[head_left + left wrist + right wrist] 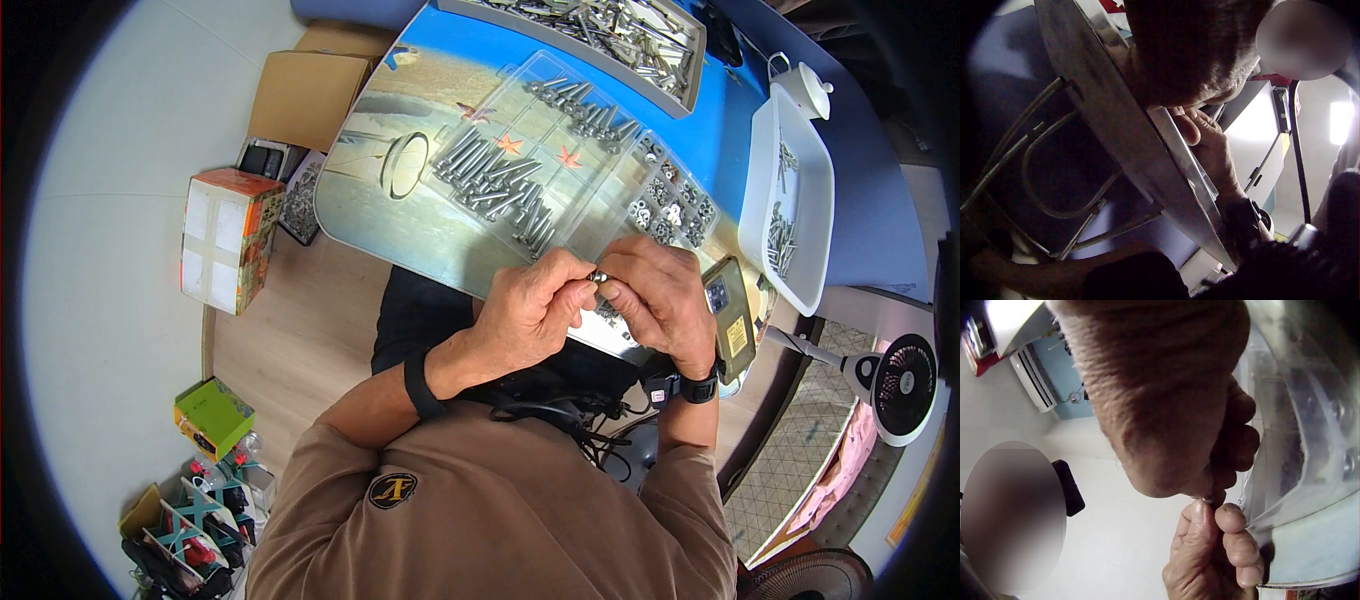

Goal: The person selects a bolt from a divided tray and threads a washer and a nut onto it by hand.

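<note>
At the table's near edge, my left hand [525,315] and right hand [660,300] meet and pinch a small shiny metal fastener [599,277] between thumbs and fingertips. Fingers cover most of it, so I cannot tell its exact kind. In the right wrist view the left hand's thumb and fingers [1200,525] come up against the right hand [1154,406]. Just beyond the hands lies a clear compartment box [590,205], with long bolts [490,175] on the left and nuts and washers [665,200] on the right. Small metal pieces [608,313] lie beneath the hands.
A grey box [688,100] of mixed metal parts stands at the back. To the right are a white tub [818,190] with bolts, a white lidded pot [805,92] and a phone [735,325]. A clear ring [405,165] lies at the left; a fan [903,390] stands far right.
</note>
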Demonstrator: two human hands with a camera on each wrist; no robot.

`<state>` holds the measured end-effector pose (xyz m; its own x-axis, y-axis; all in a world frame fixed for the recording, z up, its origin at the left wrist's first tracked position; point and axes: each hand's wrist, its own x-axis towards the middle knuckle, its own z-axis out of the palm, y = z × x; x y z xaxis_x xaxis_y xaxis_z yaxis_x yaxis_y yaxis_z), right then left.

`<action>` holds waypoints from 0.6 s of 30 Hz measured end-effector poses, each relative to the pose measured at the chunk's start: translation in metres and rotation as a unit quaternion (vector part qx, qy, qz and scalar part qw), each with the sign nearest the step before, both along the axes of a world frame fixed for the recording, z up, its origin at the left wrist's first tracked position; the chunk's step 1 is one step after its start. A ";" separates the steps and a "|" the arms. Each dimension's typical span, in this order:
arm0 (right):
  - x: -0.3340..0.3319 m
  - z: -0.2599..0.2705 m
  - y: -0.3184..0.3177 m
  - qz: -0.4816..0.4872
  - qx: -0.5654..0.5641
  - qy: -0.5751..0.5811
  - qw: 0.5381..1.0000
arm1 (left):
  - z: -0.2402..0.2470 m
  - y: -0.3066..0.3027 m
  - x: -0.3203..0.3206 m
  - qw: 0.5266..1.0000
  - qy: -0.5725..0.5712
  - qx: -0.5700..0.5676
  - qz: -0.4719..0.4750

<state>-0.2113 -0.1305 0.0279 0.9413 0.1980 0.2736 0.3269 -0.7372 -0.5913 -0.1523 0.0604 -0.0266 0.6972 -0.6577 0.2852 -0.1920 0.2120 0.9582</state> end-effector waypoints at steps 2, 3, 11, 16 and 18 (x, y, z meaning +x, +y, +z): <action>0.001 0.000 0.000 0.005 -0.007 0.006 1.000 | 0.000 0.000 0.000 1.000 0.002 0.000 0.001; 0.001 -0.002 0.000 0.000 0.003 -0.005 1.000 | 0.000 0.000 0.000 1.000 0.003 0.000 0.000; 0.000 0.000 0.001 -0.007 0.017 -0.008 1.000 | 0.000 0.000 0.000 1.000 0.002 0.003 0.001; 0.002 -0.002 0.000 -0.006 0.023 -0.009 1.000 | -0.001 -0.001 -0.001 1.000 0.003 -0.007 0.003; 0.000 0.005 0.006 -0.022 0.042 0.010 0.999 | -0.001 -0.001 -0.001 1.000 0.001 -0.004 0.003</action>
<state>-0.2112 -0.1244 0.0333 0.9542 0.1339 0.2675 0.2823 -0.6986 -0.6574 -0.1530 0.0597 -0.0271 0.7014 -0.6518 0.2884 -0.1911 0.2178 0.9571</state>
